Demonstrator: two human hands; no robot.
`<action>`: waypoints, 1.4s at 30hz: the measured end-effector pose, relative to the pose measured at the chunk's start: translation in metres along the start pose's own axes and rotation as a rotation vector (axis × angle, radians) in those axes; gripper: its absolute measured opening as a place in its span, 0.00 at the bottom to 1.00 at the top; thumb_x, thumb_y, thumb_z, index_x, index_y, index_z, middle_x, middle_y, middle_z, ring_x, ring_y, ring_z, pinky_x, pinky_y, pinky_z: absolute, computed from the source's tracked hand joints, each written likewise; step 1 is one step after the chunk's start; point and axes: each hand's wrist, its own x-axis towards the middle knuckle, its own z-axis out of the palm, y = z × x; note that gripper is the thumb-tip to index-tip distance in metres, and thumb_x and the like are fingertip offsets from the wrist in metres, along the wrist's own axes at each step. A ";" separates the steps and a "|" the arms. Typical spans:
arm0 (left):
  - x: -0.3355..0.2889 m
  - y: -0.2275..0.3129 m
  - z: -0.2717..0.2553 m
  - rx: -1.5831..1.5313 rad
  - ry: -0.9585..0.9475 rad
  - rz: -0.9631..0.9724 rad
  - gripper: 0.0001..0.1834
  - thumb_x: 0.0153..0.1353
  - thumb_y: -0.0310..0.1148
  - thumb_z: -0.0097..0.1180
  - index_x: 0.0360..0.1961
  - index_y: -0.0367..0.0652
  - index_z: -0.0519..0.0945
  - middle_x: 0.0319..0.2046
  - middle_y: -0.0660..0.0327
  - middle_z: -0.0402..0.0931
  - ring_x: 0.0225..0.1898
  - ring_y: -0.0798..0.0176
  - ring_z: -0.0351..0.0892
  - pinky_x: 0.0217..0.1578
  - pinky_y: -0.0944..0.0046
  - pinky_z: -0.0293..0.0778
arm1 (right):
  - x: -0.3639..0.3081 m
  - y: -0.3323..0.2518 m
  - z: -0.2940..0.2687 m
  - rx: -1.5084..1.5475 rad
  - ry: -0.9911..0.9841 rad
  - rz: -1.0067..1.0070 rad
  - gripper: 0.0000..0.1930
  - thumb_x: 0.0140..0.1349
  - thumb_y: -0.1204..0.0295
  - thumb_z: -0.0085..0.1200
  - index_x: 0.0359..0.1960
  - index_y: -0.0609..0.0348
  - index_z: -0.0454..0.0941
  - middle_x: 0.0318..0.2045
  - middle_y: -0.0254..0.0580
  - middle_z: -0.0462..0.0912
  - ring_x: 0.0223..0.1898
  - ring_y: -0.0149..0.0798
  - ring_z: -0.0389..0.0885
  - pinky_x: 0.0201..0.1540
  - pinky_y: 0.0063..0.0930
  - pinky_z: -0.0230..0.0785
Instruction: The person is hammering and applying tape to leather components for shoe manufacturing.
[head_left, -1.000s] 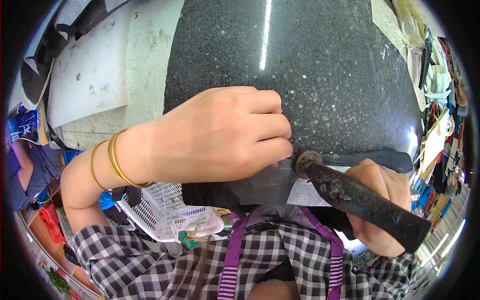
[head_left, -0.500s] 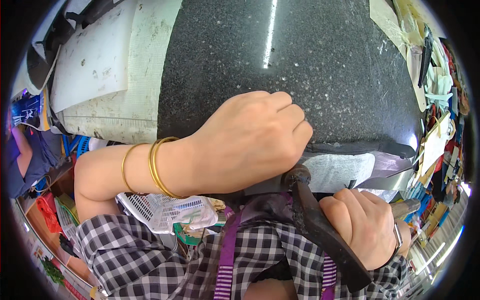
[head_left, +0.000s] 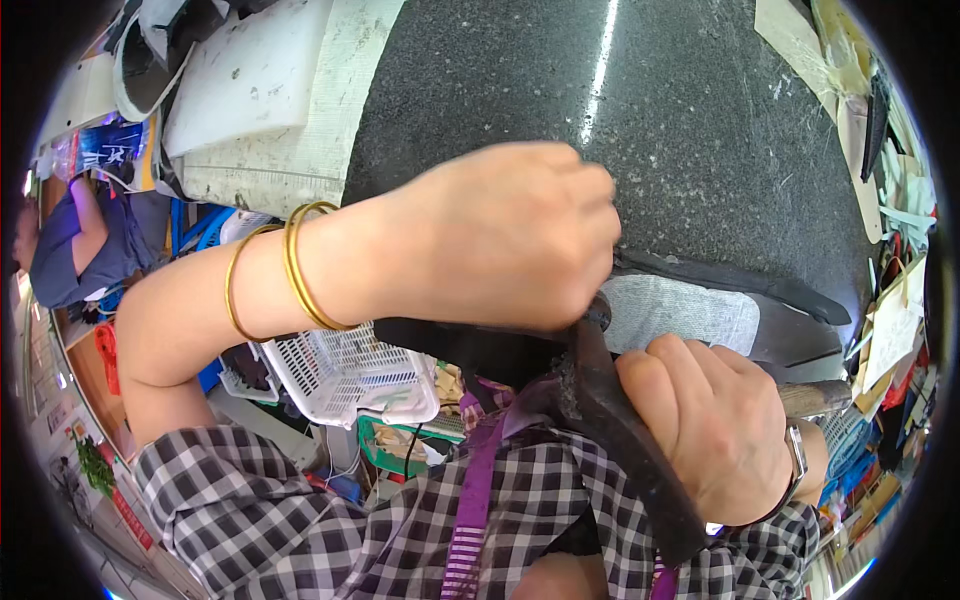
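Note:
My right hand [head_left: 715,430] is wrapped round the wooden handle of a hammer [head_left: 640,455], whose long dark metal head points up toward my other fist. The end of the handle sticks out beyond my wrist. My left hand [head_left: 510,235] is closed in a fist at the near edge of the dark stone slab [head_left: 700,140], its knuckles up and slightly blurred; whatever its fingers hold is hidden. Below and beside this fist lies black sheet material [head_left: 450,345], with a light grey fabric piece [head_left: 685,315] showing to its right. The hammer's upper end is close beside the left fist.
White sheets [head_left: 250,85] cover the left of the worktop. A white plastic basket [head_left: 350,365] and a green one [head_left: 385,450] stand below its edge. Paper patterns and scraps [head_left: 895,310] crowd the right side. Another person [head_left: 95,235] sits at the far left.
My left forearm has swung up and its elbow farther left, with the fist still closed. The hammer has shifted slightly up and left in my right hand. The whole view has turned a little.

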 end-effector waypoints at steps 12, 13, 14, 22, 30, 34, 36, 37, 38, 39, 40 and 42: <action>0.017 -0.014 -0.005 -0.211 0.045 -0.197 0.11 0.53 0.33 0.66 0.36 0.40 0.82 0.33 0.58 0.81 0.35 0.56 0.81 0.31 0.62 0.76 | -0.019 0.013 0.029 -0.121 -0.187 -0.059 0.07 0.52 0.67 0.53 0.24 0.53 0.68 0.20 0.34 0.69 0.20 0.31 0.75 0.18 0.23 0.63; 0.019 -0.007 -0.011 -0.271 0.064 -0.134 0.12 0.53 0.33 0.66 0.37 0.40 0.82 0.34 0.59 0.81 0.36 0.57 0.81 0.32 0.62 0.77 | -0.021 0.012 0.021 -0.018 -0.203 -0.135 0.08 0.52 0.67 0.53 0.24 0.54 0.68 0.19 0.33 0.69 0.20 0.31 0.74 0.18 0.23 0.63; 0.019 0.000 -0.015 -0.333 0.085 -0.070 0.13 0.53 0.33 0.66 0.38 0.40 0.82 0.36 0.60 0.81 0.37 0.57 0.81 0.32 0.62 0.77 | -0.024 0.011 0.013 0.084 -0.220 -0.210 0.08 0.52 0.67 0.53 0.24 0.54 0.68 0.19 0.33 0.69 0.19 0.31 0.74 0.18 0.23 0.63; 0.004 0.010 0.003 -0.108 -0.020 -0.074 0.12 0.48 0.31 0.64 0.34 0.40 0.80 0.27 0.63 0.75 0.28 0.62 0.75 0.27 0.64 0.72 | -0.027 0.005 -0.038 0.100 -0.032 -0.014 0.12 0.49 0.67 0.57 0.33 0.59 0.73 0.21 0.34 0.66 0.19 0.35 0.72 0.20 0.29 0.62; 0.029 0.018 0.004 0.194 -0.069 0.239 0.08 0.44 0.32 0.58 0.26 0.40 0.79 0.22 0.64 0.69 0.27 0.63 0.72 0.26 0.66 0.69 | -0.028 -0.002 -0.021 -0.184 0.007 0.006 0.08 0.46 0.67 0.54 0.22 0.50 0.66 0.19 0.29 0.63 0.19 0.28 0.66 0.19 0.22 0.57; 0.018 0.011 0.020 -0.294 -0.009 -0.213 0.09 0.43 0.32 0.60 0.24 0.39 0.77 0.23 0.61 0.70 0.27 0.59 0.72 0.28 0.63 0.71 | -0.019 0.006 -0.016 0.088 -0.078 0.051 0.13 0.49 0.67 0.56 0.33 0.63 0.73 0.22 0.38 0.66 0.22 0.38 0.72 0.23 0.32 0.62; 0.011 0.016 0.019 -0.100 0.093 -0.097 0.09 0.44 0.33 0.58 0.24 0.39 0.75 0.23 0.61 0.70 0.26 0.60 0.72 0.27 0.64 0.71 | -0.017 0.006 -0.014 0.112 -0.066 0.043 0.13 0.49 0.67 0.56 0.33 0.63 0.73 0.22 0.38 0.66 0.22 0.38 0.72 0.23 0.32 0.63; 0.019 0.017 0.017 -0.109 0.105 -0.071 0.09 0.44 0.33 0.58 0.24 0.39 0.75 0.23 0.61 0.70 0.26 0.60 0.72 0.27 0.64 0.71 | -0.020 0.003 -0.020 0.099 -0.055 0.076 0.13 0.49 0.67 0.56 0.33 0.62 0.73 0.22 0.38 0.67 0.22 0.38 0.72 0.23 0.32 0.63; 0.029 0.019 0.011 -0.017 0.039 0.068 0.09 0.45 0.33 0.57 0.24 0.39 0.75 0.23 0.61 0.70 0.25 0.59 0.71 0.27 0.64 0.70 | -0.024 0.001 -0.025 0.085 -0.044 0.108 0.13 0.49 0.67 0.56 0.33 0.62 0.73 0.22 0.38 0.67 0.22 0.38 0.72 0.23 0.32 0.63; 0.038 0.021 0.008 0.078 -0.022 0.207 0.08 0.46 0.33 0.56 0.24 0.40 0.74 0.23 0.61 0.70 0.25 0.59 0.71 0.27 0.64 0.70 | -0.031 -0.001 -0.026 0.065 -0.042 0.135 0.13 0.49 0.67 0.56 0.33 0.62 0.73 0.22 0.38 0.67 0.22 0.38 0.72 0.23 0.32 0.63; 0.034 0.020 0.009 0.090 -0.043 0.187 0.08 0.46 0.33 0.56 0.24 0.40 0.74 0.23 0.61 0.70 0.25 0.59 0.71 0.27 0.64 0.70 | -0.028 0.004 -0.018 0.004 -0.010 0.068 0.10 0.48 0.66 0.55 0.28 0.56 0.70 0.21 0.34 0.65 0.20 0.33 0.69 0.21 0.27 0.60; 0.025 0.018 0.016 0.011 -0.081 0.063 0.08 0.47 0.34 0.54 0.25 0.40 0.74 0.24 0.61 0.71 0.24 0.60 0.70 0.26 0.65 0.69 | -0.024 0.016 -0.006 -0.044 0.035 -0.018 0.08 0.46 0.66 0.54 0.24 0.51 0.67 0.20 0.29 0.63 0.19 0.28 0.67 0.19 0.22 0.58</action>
